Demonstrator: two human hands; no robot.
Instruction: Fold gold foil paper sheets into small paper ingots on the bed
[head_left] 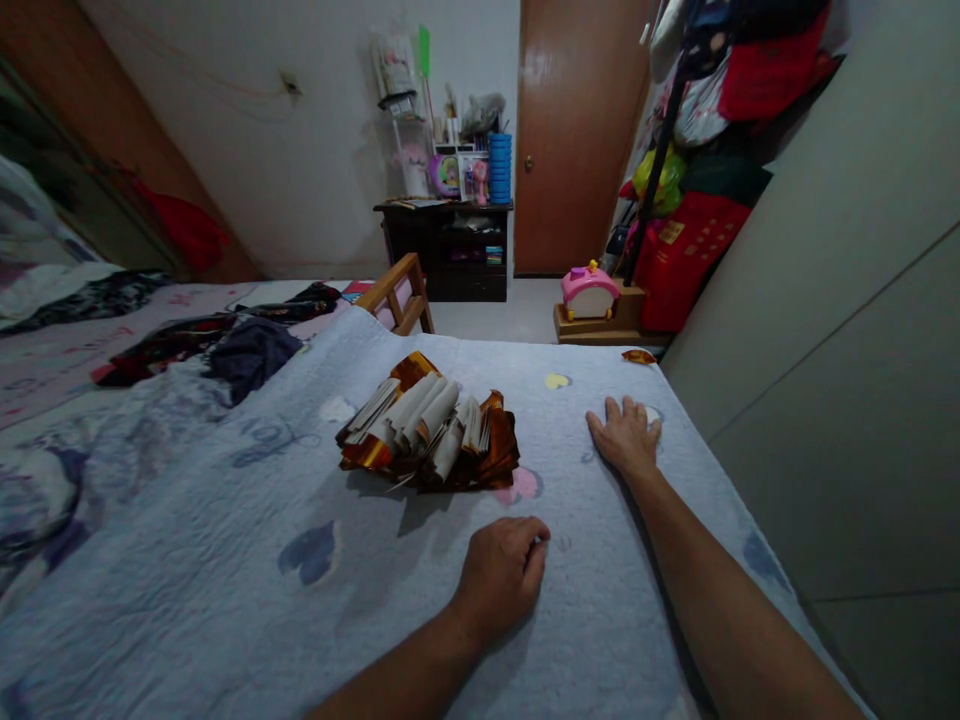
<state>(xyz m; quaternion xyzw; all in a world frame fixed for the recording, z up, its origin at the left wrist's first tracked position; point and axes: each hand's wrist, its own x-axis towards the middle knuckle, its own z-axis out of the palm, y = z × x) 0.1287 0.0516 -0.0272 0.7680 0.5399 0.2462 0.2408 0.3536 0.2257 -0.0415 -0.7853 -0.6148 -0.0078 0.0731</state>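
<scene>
My left hand [505, 568] rests on the light blue bedspread [247, 560], its fingers curled in and no object showing in them. Farther right, my right hand [624, 437] lies flat on the same cloth with fingers spread, touching nothing else. Beyond my left hand and a little to its left sits a pile of folded whitish strips [420, 405], perhaps paper, on shiny, crumpled amber-brown wrapping [499, 450]. A small brown scrap [639, 356] lies near the far right corner of the bed, past my right hand.
A pale cabinet [840, 400] runs along the bed's right side. Rumpled clothes [255, 355] lie on the left, near a wooden chair [405, 290]. Beyond the bed are a dark shelf unit [442, 250], a brown door [577, 140], a pink toy [591, 292] and red bags [686, 265].
</scene>
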